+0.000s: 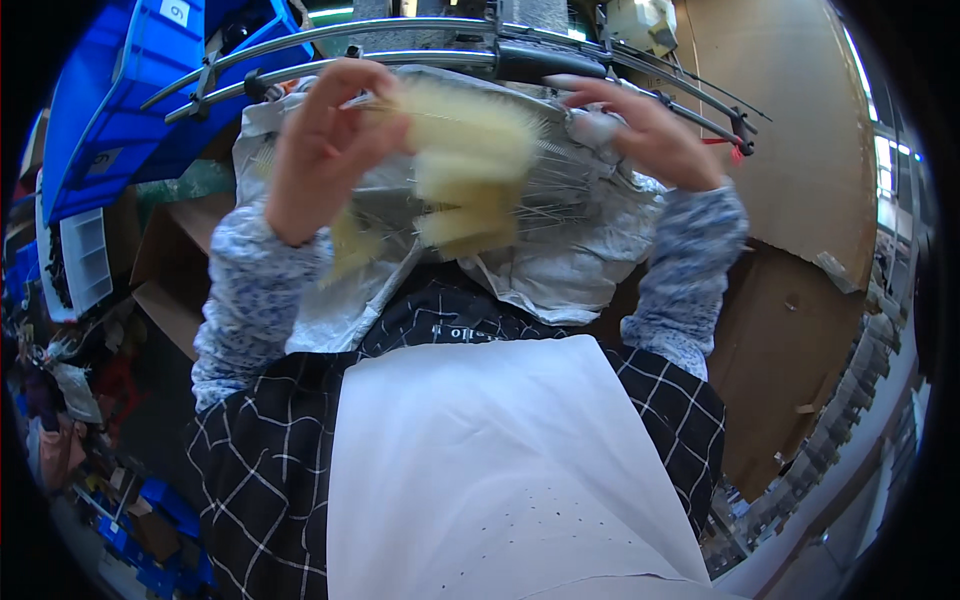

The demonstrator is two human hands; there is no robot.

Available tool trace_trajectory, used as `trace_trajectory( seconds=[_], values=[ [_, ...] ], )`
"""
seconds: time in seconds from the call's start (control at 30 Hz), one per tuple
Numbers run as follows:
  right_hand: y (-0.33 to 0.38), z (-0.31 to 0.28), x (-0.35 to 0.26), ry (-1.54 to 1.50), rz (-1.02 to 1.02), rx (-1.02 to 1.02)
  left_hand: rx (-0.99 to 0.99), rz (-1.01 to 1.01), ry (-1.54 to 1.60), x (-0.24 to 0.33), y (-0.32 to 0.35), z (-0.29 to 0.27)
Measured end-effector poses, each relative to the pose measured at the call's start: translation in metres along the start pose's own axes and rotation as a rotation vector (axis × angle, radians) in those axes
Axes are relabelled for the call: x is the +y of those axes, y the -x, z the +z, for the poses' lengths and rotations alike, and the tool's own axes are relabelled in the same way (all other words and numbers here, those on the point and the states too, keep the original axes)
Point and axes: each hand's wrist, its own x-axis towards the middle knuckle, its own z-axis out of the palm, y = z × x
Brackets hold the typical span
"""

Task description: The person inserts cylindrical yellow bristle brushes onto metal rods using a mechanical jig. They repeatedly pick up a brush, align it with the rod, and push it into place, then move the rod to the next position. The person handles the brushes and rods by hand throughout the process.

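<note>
My left hand (335, 145) is closed, thumb and fingers pinching the edge of a pale yellow piece (470, 125) fringed with fine, thin pins or bristles. Motion blurs this piece, so its exact kind is unclear. To its right my right hand (650, 130) is raised with the fingers apart, holding nothing that I can see; something whitish covers its thumb tip. Below the held piece lie more pale yellow pieces (465, 225), also blurred. Many thin, needle-like strands (560, 190) spread over the crumpled silver-grey sheet (570, 270) under my hands.
Metal rails (420, 60) with black clamps cross just beyond my hands. Blue bins (115, 110) stand at the far left, above an open cardboard box (180, 260). Large cardboard sheets (790, 130) line the right side. A white apron (500, 430) covers my front.
</note>
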Motion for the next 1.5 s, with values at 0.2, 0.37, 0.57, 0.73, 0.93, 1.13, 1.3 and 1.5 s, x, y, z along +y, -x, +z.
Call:
trace_trajectory(
  seconds=[0.2, 0.37, 0.57, 0.73, 0.93, 1.13, 1.3, 1.5],
  values=[
    [-0.029, 0.070, -0.033, -0.415, -0.237, 0.055, 0.037, -0.066, -0.156, -0.003, 0.012, 0.003],
    [-0.080, 0.015, 0.060, 0.700, 0.225, 0.781, -0.238, -0.325, -1.118, -0.021, 0.052, -0.071],
    [-0.112, 0.010, 0.067, 0.822, 0.285, 0.742, -0.263, -0.592, -0.916, -0.044, 0.092, -0.096],
    [-0.121, 0.009, 0.079, 0.806, 0.240, 0.731, -0.179, -0.575, -0.766, -0.029, 0.092, -0.101],
    [-0.126, 0.002, 0.097, 0.721, 0.197, 0.667, 0.018, -0.585, -0.527, 0.000, 0.082, -0.101],
    [-0.143, -0.008, 0.082, 0.618, 0.224, 0.559, 0.007, -0.339, -0.538, 0.021, 0.064, -0.094],
    [-0.106, -0.005, 0.074, 0.821, 0.305, 0.856, 0.136, -0.233, -0.558, 0.053, 0.063, -0.098],
    [-0.095, -0.007, 0.129, 0.572, 0.259, 0.922, 0.266, -0.100, -0.425, 0.060, 0.069, -0.120]
  ],
)
